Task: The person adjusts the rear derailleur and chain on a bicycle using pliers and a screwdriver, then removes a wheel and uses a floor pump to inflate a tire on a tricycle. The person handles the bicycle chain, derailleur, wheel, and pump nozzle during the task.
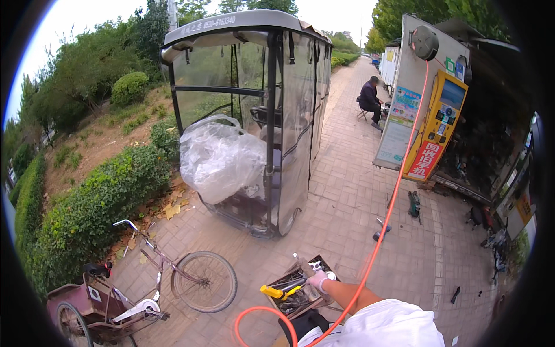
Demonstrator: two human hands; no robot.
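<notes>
My right hand [317,280], in a pale glove, reaches over an open toolbox [328,301] on the paving. Its fingers are closed around a grey-brown rod-shaped tool [304,266] with a pale tip; what kind of tool it is I cannot make out. Beneath and beside the hand, the box holds several metal tools and a yellow-handled tool [274,291] that lies across its left side. An orange hose [377,250] runs past my right forearm and loops near the box. My left hand is out of view.
A tricycle [156,283] stands at the left. Ahead is a covered vehicle [270,133] with a plastic bag [219,156] at its opening. The hose comes from a reel [424,43] on the stall at right. Farther off, a person [370,101] sits on a stool.
</notes>
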